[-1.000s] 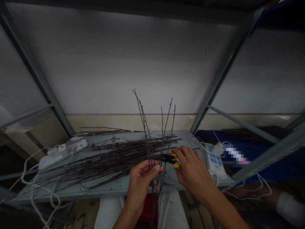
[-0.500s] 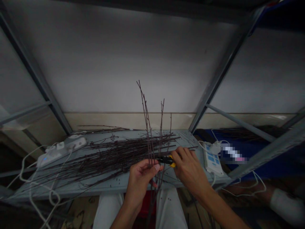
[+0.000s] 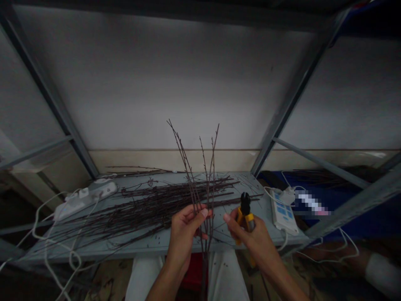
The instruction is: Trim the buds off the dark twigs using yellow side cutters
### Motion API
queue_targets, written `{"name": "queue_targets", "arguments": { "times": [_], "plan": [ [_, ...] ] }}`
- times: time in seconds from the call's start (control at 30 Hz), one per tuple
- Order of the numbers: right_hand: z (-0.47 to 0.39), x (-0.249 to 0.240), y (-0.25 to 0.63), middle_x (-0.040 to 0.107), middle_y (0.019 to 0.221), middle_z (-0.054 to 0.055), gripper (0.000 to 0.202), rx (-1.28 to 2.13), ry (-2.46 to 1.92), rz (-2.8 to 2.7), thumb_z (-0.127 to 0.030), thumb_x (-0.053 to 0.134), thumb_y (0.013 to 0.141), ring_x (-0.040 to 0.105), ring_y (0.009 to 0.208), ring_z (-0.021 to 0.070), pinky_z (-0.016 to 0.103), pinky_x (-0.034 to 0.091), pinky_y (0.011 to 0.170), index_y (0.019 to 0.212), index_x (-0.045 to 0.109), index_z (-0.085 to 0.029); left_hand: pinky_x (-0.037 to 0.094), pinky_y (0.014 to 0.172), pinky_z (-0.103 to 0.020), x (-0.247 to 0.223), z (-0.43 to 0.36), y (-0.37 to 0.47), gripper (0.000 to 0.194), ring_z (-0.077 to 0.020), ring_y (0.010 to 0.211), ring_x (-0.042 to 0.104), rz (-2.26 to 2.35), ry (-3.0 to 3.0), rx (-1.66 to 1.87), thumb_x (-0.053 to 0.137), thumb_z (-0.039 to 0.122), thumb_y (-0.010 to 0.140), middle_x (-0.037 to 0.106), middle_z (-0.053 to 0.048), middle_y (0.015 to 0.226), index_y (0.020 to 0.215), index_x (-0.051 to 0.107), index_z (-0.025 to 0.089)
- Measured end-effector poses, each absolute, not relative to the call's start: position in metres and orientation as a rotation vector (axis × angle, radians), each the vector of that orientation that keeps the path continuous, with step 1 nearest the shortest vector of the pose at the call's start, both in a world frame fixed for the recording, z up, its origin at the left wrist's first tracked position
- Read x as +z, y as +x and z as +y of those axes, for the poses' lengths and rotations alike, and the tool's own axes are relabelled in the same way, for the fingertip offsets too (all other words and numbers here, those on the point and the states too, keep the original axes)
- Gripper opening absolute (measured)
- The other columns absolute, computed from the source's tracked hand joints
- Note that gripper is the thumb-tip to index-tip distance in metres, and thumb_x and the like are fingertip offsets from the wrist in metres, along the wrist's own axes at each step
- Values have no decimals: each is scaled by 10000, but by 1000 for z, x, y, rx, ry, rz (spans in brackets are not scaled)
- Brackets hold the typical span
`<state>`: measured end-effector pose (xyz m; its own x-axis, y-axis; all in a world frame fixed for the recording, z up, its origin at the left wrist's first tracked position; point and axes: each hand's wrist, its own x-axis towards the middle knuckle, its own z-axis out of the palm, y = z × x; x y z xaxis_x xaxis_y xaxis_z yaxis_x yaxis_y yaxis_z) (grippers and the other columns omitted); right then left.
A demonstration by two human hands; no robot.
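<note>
My left hand is closed around a thin, dark branch that forks into several upright twigs with small buds. The twigs rise past the fingers toward the wall, and the lower stem hangs down between my knees. To the right, my right hand grips a pair of pliers with yellow handles and a black head pointing up. The pliers are apart from the branch. Behind my left hand a large pile of dark branches lies across the grey shelf.
A white power strip with tangled cables sits on the shelf's left end. Another power strip lies at the right end, beside a metal post. Bits of twig are scattered over the shelf. At far right, part of another person shows.
My right hand has drawn the pliers away from the branch, to the right, and turned their head upward. The branch in my left hand has rotated, its twigs leaning differently.
</note>
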<state>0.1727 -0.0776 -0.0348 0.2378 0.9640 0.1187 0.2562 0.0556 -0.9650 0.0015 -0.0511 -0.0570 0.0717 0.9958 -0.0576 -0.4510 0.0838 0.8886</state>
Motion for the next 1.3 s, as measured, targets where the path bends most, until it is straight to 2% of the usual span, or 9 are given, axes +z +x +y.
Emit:
{"name": "queue_targets", "arguments": {
  "times": [0.13, 0.2, 0.33, 0.5, 0.7, 0.8, 0.93, 1.1, 1.3],
  "plan": [
    [-87, -50, 143, 675, 762, 23, 481, 1050, -1213, -985, -504, 901, 551, 618, 677, 197, 291, 486, 624, 733, 576, -200, 492, 454, -189, -56, -50, 6, 377, -244, 824, 740, 814, 827, 1291, 844, 397, 735, 789, -156, 978, 986, 764, 127],
    [-88, -59, 133, 660, 715, 9, 458, 1095, -1169, -927, -472, 899, 585, 641, 684, 213, 293, 489, 627, 755, 569, -205, 489, 465, -187, -57, -49, 6, 367, -233, 810, 741, 809, 827, 1279, 841, 400, 740, 791, -148, 981, 984, 768, 135],
    [-87, -75, 127, 630, 705, -16, 429, 1064, -1147, -840, -427, 890, 640, 573, 609, 162, 264, 455, 577, 791, 555, -207, 512, 506, -199, -58, -46, 2, 342, -269, 912, 746, 787, 831, 1270, 840, 376, 747, 792, -149, 1003, 982, 762, 140],
    [-87, -93, 124, 622, 756, -21, 397, 1071, -1093, -768, -413, 870, 684, 573, 688, 156, 252, 469, 640, 851, 576, -205, 554, 556, -238, -61, -43, -3, 344, -324, 1049, 712, 783, 832, 1291, 848, 364, 737, 779, -170, 1062, 971, 751, 133],
    [-87, -92, 113, 661, 770, 8, 450, 1003, -1060, -721, -411, 907, 602, 615, 726, 189, 282, 505, 673, 828, 585, -193, 559, 608, -250, -67, -41, -1, 360, -241, 879, 710, 829, 831, 1272, 874, 371, 704, 785, -160, 996, 950, 769, 130],
    [-85, -95, 111, 660, 785, -4, 445, 994, -1021, -687, -379, 918, 595, 619, 748, 179, 273, 520, 706, 822, 577, -204, 535, 560, -224, -67, -41, 0, 375, -203, 801, 680, 877, 861, 1302, 882, 398, 682, 772, -135, 960, 928, 785, 132],
    [-83, -108, 113, 654, 827, -26, 448, 1079, -999, -612, -351, 922, 609, 622, 762, 157, 237, 533, 686, 867, 580, -219, 510, 527, -204, -67, -42, 0, 364, -195, 796, 664, 894, 910, 1323, 832, 433, 742, 751, -114, 925, 949, 785, 137],
    [-82, -117, 112, 634, 855, -33, 465, 1144, -897, -504, -295, 936, 602, 636, 842, 157, 260, 564, 794, 895, 584, -217, 491, 531, -211, -69, -44, 1, 342, -200, 766, 670, 868, 929, 1313, 811, 441, 763, 746, -99, 824, 906, 765, 133],
    [-85, -109, 111, 632, 871, -30, 500, 1231, -864, -407, -241, 959, 556, 620, 807, 144, 243, 566, 711, 887, 586, -210, 512, 823, -282, -70, -41, 1, 256, -200, 853, 697, 846, 938, 1381, 817, 369, 777, 786, -102, 883, 886, 773, 142]
  ]
}}
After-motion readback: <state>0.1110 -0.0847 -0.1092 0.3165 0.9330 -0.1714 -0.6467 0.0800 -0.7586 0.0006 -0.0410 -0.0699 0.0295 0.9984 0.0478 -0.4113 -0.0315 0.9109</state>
